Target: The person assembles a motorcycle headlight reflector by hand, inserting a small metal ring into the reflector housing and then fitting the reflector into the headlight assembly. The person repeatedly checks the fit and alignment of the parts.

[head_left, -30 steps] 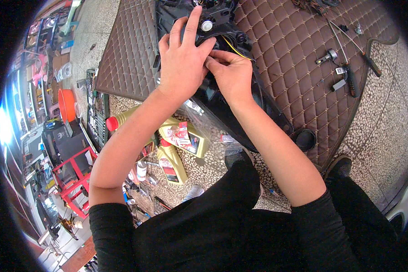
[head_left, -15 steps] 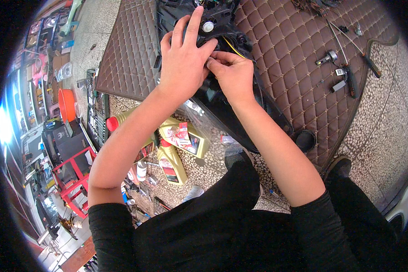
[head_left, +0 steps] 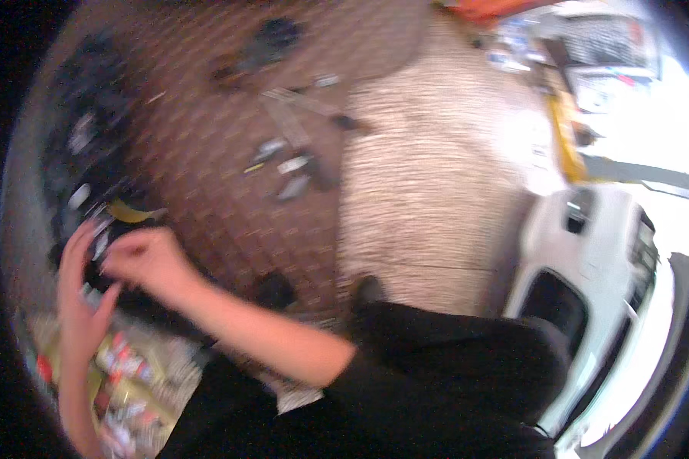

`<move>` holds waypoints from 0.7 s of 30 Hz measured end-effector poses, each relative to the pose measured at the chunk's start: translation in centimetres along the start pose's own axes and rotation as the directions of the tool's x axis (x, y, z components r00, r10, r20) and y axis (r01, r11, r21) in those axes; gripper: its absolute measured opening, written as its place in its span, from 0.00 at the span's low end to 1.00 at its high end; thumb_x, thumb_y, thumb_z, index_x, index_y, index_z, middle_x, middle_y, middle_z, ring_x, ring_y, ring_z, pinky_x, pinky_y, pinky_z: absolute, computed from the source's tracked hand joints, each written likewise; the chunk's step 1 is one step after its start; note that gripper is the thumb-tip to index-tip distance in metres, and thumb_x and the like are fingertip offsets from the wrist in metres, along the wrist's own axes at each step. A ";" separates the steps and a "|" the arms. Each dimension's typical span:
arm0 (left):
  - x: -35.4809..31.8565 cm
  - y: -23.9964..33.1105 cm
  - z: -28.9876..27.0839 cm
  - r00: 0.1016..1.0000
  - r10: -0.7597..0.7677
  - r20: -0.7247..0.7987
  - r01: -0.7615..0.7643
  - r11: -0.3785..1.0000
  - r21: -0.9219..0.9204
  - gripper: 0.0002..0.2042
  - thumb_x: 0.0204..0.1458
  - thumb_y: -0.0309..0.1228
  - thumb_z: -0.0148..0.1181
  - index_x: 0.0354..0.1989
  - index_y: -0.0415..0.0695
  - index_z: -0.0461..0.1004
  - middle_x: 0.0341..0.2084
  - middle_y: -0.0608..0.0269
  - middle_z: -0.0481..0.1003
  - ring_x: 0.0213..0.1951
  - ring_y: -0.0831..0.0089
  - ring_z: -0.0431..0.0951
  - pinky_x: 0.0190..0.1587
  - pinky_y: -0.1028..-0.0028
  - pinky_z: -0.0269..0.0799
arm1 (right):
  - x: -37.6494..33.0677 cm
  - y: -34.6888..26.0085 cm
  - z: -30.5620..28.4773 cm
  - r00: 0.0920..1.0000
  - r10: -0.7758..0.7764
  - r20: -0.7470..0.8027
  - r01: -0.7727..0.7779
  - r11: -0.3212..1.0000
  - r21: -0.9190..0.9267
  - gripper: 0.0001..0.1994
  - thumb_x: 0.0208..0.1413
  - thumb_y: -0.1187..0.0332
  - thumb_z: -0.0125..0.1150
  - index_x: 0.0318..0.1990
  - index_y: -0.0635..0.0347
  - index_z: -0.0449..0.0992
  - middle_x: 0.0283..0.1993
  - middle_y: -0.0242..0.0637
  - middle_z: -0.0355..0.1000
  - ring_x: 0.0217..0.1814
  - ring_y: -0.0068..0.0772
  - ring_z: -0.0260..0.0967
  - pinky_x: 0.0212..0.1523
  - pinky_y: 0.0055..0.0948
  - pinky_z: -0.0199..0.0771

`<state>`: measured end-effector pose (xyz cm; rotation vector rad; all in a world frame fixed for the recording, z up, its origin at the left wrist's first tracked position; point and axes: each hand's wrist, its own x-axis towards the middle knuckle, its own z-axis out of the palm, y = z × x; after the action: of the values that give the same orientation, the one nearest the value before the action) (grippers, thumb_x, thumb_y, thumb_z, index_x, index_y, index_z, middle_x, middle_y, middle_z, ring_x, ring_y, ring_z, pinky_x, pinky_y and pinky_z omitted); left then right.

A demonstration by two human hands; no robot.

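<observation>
A black plastic housing, much like the back of a car headlight, lies at the left, blurred by head motion. A yellow wire arcs out of it just above my hands. Along the near part of the housing, my left hand has its fingers stretched out and its thumb apart. My right hand is beside it, thumb and fingertips pinched together over the housing. Whatever is in that pinch is too small and smeared to name.
The housing rests on a brown quilted mat. Bulb-like parts and screwdrivers lie there. Yellowish bottles stand at lower left. A white car is at the right, beyond the speckled floor.
The view has swung to the right, so the housing and both hands now appear at the left and the car has come in. My right hand still pinches; the left fingers remain stretched.
</observation>
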<state>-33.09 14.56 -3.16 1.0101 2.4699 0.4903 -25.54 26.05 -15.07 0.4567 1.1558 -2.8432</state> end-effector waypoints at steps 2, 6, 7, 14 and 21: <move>1.4 -0.9 2.9 0.993 -0.047 0.109 0.091 0.886 -0.454 0.45 0.39 0.12 0.57 0.74 0.41 0.57 0.73 0.54 0.59 0.73 0.58 0.61 0.73 0.60 0.57 | -0.1 -0.6 -3.5 0.992 0.109 -0.068 -0.112 0.992 -0.049 0.06 0.54 0.70 0.71 0.35 0.63 0.84 0.30 0.28 0.78 0.26 0.16 0.70 0.25 0.21 0.70; 1.8 -6.5 6.1 0.977 -0.066 0.203 0.192 0.684 -0.704 0.40 0.43 0.11 0.54 0.72 0.37 0.60 0.69 0.51 0.65 0.69 0.62 0.67 0.69 0.65 0.63 | -0.1 -0.3 -5.3 0.996 0.041 0.075 -0.051 0.991 0.125 0.04 0.53 0.73 0.71 0.34 0.63 0.83 0.27 0.30 0.78 0.22 0.16 0.68 0.21 0.20 0.67; 1.6 -7.5 6.4 0.980 -0.047 0.193 0.173 0.680 -0.713 0.39 0.44 0.11 0.54 0.72 0.37 0.60 0.68 0.51 0.65 0.68 0.62 0.68 0.69 0.65 0.64 | -0.2 0.0 -5.1 0.997 0.039 0.067 -0.048 0.990 0.132 0.05 0.53 0.73 0.71 0.35 0.64 0.83 0.28 0.30 0.77 0.22 0.16 0.68 0.21 0.20 0.66; 0.5 -6.9 4.1 0.980 -0.060 0.189 0.181 0.650 -0.738 0.37 0.48 0.11 0.58 0.71 0.35 0.61 0.66 0.50 0.68 0.63 0.64 0.73 0.64 0.67 0.71 | -0.4 0.8 -4.2 0.998 -0.042 0.055 0.038 0.996 0.079 0.06 0.53 0.73 0.71 0.36 0.65 0.83 0.29 0.31 0.78 0.23 0.17 0.69 0.22 0.20 0.67; 4.1 0.0 5.0 0.961 -0.107 0.255 0.246 0.752 -0.612 0.33 0.60 0.26 0.65 0.73 0.36 0.60 0.66 0.52 0.69 0.63 0.66 0.73 0.66 0.66 0.68 | -2.8 -5.8 -5.2 0.997 -0.057 -0.049 0.040 0.951 -0.307 0.11 0.54 0.69 0.73 0.40 0.67 0.84 0.31 0.32 0.80 0.31 0.19 0.73 0.33 0.26 0.75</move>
<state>-33.19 18.28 -8.38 0.4987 1.9478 1.0203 -22.38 33.65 -13.89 0.4975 1.6049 -2.6339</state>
